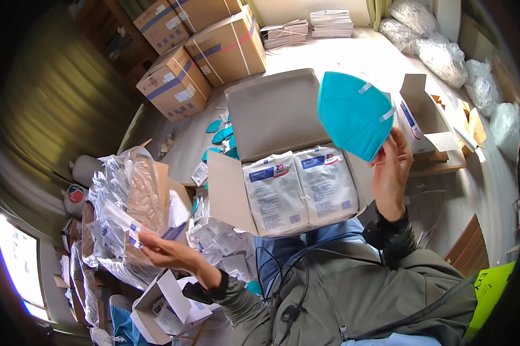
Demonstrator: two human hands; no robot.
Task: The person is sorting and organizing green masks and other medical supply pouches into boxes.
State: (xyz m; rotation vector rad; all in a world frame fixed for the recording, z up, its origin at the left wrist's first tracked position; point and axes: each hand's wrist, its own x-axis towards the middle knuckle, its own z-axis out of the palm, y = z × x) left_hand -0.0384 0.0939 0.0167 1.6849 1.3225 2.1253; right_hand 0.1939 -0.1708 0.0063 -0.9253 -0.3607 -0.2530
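My right hand (391, 176) is raised at the right of an open box and pinches the lower corner of a teal folded face mask (352, 112). The mask has white strap pieces on its right edge. At the left, my left hand (170, 252) grips a thin white and blue wrapper (124, 222) by its end. Whether anything is inside the wrapper I cannot tell. The open cardboard box (271, 109) rests at my lap, its lid up. Side by side in it lie two white printed packets (274, 202), touched by neither hand.
Left stands a carton lined with clear plastic (142, 190), beside a pile of loose wrappers (211, 233). A small open white box (153, 314) sits lower left. More teal masks (222, 135) lie behind. Taped cartons (228, 49), paper stacks (332, 24) and stuffed bags (441, 57) line the back.
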